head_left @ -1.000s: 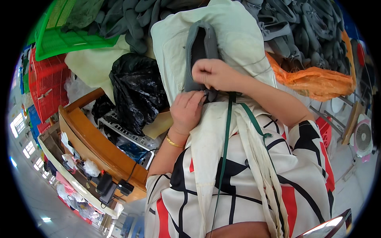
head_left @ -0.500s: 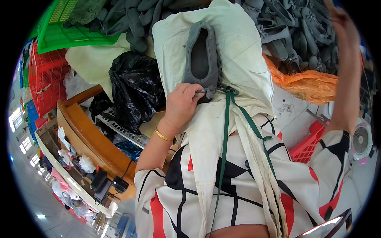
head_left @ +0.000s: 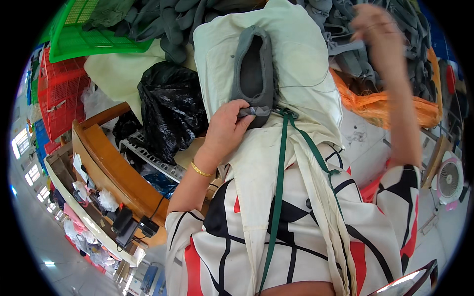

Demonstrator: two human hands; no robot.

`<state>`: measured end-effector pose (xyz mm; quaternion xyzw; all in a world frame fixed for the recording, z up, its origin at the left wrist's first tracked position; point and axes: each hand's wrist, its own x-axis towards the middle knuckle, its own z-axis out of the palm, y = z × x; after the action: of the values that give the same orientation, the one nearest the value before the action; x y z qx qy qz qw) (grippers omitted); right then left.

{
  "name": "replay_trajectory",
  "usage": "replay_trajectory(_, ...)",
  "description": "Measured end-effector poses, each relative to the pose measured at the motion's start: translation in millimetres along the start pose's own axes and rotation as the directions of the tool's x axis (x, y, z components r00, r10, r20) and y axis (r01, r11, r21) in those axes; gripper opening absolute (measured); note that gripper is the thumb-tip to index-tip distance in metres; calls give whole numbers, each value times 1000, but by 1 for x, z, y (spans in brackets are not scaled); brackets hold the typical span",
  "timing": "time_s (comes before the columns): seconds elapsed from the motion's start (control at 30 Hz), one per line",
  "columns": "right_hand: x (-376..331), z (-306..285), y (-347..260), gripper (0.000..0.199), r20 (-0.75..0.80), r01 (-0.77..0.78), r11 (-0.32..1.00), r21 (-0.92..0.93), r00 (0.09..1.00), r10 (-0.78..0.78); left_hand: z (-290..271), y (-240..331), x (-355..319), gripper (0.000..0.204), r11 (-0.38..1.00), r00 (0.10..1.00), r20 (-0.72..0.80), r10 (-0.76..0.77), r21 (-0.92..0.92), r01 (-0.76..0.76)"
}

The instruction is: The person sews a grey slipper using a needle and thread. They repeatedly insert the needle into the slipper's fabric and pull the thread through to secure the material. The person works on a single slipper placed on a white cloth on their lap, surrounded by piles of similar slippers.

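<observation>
The grey slipper [head_left: 253, 74] lies sole-down on the cream cloth [head_left: 306, 64] spread over my lap, its heel end nearest me. My left hand [head_left: 228, 127] pinches that heel edge between thumb and fingers, closed on it. My right hand [head_left: 375, 27] is raised high and blurred, drawing a thin thread [head_left: 301, 85] taut from the slipper; I cannot tell how its fingers are set. A green strap [head_left: 279, 177] runs down my apron, and a black bag [head_left: 170, 111] sits just left.
</observation>
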<state>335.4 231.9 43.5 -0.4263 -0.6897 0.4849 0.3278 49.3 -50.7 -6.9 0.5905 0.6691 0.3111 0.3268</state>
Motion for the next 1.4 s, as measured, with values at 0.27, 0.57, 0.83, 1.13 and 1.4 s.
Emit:
replay_trajectory(0.27,-92,164,-2,15,557,68,996,-60,830,-23,5,-2,-2,20,998,998,-40,-53,17,54)
replay_trajectory(0.57,-118,171,7,9,562,296,925,-238,819,-117,19,-12,-12,17,1000,984,-179,-18,-27,13)
replay_trajectory(0.83,-118,169,4,12,571,311,916,-252,812,-118,22,-16,-13,15,998,980,-197,-22,-61,11)
replay_trajectory(1.13,-117,172,-9,12,658,322,882,-345,753,-17,23,-18,-12,14,997,972,-228,58,-30,-66)
replay_trajectory(1.4,-117,182,-10,19,698,317,858,-405,713,67,28,-20,-13,12,992,946,-300,121,2,-126)
